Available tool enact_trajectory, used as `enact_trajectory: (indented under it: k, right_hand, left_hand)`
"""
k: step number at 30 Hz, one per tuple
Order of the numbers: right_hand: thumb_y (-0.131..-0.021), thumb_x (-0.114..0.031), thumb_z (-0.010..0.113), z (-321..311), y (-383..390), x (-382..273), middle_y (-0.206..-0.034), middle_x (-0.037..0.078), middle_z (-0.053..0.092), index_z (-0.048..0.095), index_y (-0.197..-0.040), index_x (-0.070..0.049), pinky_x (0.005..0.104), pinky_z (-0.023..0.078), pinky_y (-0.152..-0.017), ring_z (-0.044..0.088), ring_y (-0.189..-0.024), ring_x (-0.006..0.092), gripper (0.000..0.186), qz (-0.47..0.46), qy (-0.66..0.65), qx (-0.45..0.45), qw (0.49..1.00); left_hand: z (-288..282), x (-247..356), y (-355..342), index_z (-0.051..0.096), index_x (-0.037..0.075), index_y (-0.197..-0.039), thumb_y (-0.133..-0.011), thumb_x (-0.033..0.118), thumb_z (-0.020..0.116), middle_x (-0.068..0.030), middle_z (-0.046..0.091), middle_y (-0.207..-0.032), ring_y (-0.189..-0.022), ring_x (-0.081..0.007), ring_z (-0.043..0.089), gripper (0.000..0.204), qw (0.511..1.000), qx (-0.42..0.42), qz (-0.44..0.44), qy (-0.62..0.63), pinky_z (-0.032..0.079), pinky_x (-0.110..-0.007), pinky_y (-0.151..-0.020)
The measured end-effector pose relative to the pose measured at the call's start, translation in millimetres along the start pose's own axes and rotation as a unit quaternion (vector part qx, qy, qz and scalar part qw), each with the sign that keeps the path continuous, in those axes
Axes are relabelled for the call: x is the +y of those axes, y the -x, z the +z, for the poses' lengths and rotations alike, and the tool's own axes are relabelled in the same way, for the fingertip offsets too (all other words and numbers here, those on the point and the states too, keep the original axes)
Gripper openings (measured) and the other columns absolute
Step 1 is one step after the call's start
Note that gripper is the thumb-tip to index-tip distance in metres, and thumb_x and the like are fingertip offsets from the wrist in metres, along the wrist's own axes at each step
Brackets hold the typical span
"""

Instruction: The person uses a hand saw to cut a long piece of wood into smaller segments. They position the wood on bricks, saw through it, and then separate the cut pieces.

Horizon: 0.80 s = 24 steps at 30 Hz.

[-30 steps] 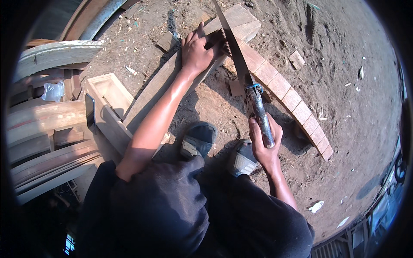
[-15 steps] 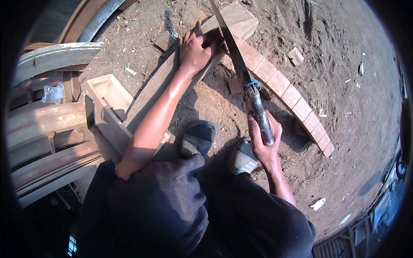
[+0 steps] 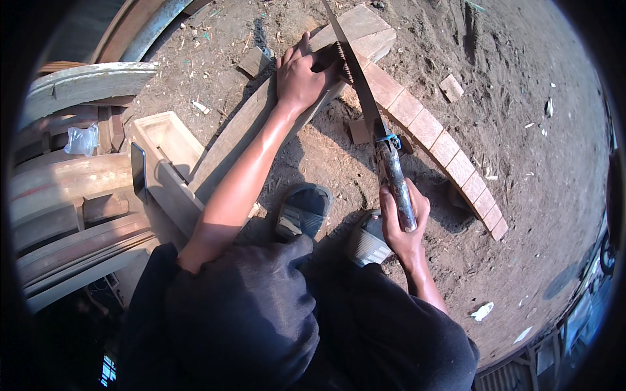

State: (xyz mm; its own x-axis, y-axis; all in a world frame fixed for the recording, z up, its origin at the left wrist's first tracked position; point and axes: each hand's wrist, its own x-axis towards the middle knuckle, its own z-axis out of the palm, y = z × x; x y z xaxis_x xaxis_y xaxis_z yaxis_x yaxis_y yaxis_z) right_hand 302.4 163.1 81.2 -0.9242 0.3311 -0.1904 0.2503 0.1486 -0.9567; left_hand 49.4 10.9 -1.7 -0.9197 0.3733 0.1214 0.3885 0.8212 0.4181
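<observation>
My right hand (image 3: 407, 218) is wrapped around the dark, worn handle of a handsaw (image 3: 366, 94), with blue binding where handle meets blade. The toothed blade points away from me and crosses a narrow wooden board (image 3: 427, 127) marked with crosswise lines. That board slants down to the right from a thick wooden beam (image 3: 244, 124). Beside the teeth, my left hand (image 3: 300, 81) grips the wood, its fingers over the far side and its thumb toward the blade. Shadow hides exactly where the board's end lies under it.
An open wooden box frame (image 3: 171, 140) stands left of the beam, with a dark phone-like slab (image 3: 137, 171) against it. Curved planks (image 3: 78, 182) are stacked at far left. Wood offcuts (image 3: 450, 86) lie on the dirt. My sandalled feet (image 3: 305, 210) are below the work.
My right hand has drawn the saw slightly back toward me along its cut line. My left hand keeps its hold on the wood.
</observation>
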Motion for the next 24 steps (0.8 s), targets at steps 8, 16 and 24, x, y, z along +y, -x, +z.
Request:
enact_trajectory:
  k: [8, 16, 24]
  right_hand:
    - [-0.089, -0.011, 0.06, 0, 0, -12, -0.061, 0.003, 0.053, 0.057, -0.082, 0.002, 0.0262, 0.038, -0.051, 0.047, -0.052, 0.0089, 0.015, -0.004, 0.027, -0.011, 1.0]
    - [-0.087, -0.006, 0.058, 3, -7, -3, -0.062, 0.004, 0.055, 0.059, -0.084, 0.003, 0.0247, 0.039, -0.051, 0.051, -0.054, 0.0086, 0.01, -0.002, 0.006, -0.015, 1.0]
    - [-0.087, -0.005, 0.057, 2, -5, -2, -0.066, 0.005, 0.055, 0.059, -0.087, 0.004, 0.0256, 0.041, -0.055, 0.051, -0.058, 0.0094, 0.01, -0.016, 0.019, -0.005, 1.0]
  left_hand:
    - [-1, 1, 2, 0.066, 0.003, -0.111, -0.083, 0.016, 0.059, -0.0052, 0.041, -0.149, -0.129, -0.0353, 0.041, 0.032, 0.999, -0.028, -0.013, -0.019, 0.024, -0.046, -0.113]
    - [4, 1, 2, 0.072, 0.005, -0.092, -0.084, 0.052, 0.062, -0.0118, 0.049, -0.141, -0.121, -0.0305, 0.047, 0.049, 0.999, 0.029, 0.009, 0.036, 0.031, -0.044, -0.104]
    - [2, -3, 2, 0.065, -0.001, -0.105, -0.082, 0.015, 0.056, -0.008, 0.042, -0.147, -0.123, -0.0314, 0.045, 0.03, 1.0, 0.008, 0.01, 0.002, 0.031, -0.046, -0.106]
